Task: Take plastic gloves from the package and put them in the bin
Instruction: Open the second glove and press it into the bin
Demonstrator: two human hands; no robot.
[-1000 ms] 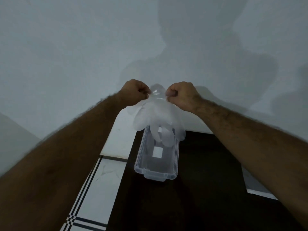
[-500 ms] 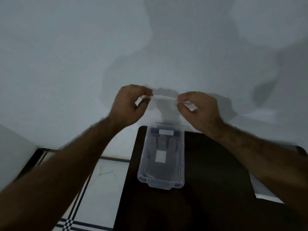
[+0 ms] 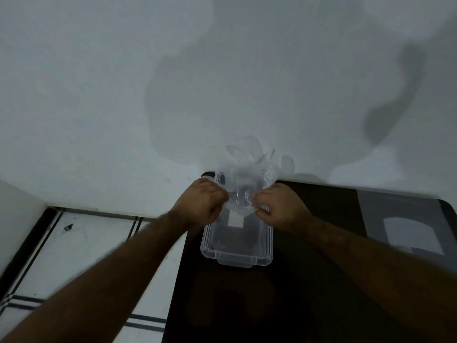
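Note:
A clear plastic glove [image 3: 249, 169] is held by its cuff between both hands, its fingers billowing up and away toward the wall. My left hand [image 3: 201, 204] pinches the cuff's left edge and my right hand [image 3: 278, 206] pinches the right edge. Both hands hover over the far half of a clear rectangular plastic bin [image 3: 235, 253], which stands on a dark table [image 3: 309, 293]. The bin has a white label on its floor. A grey flat package [image 3: 405, 224] lies at the table's right.
A pale wall [image 3: 173, 70] rises directly behind the table's far edge. To the left of the table is a white tiled floor [image 3: 81, 256] with dark lines. My forearms cross the table's near part.
My hands have come down and nearer, from in front of the wall to just over the bin. The glove, earlier hanging down then stretched flat, now puffs upward beyond my hands.

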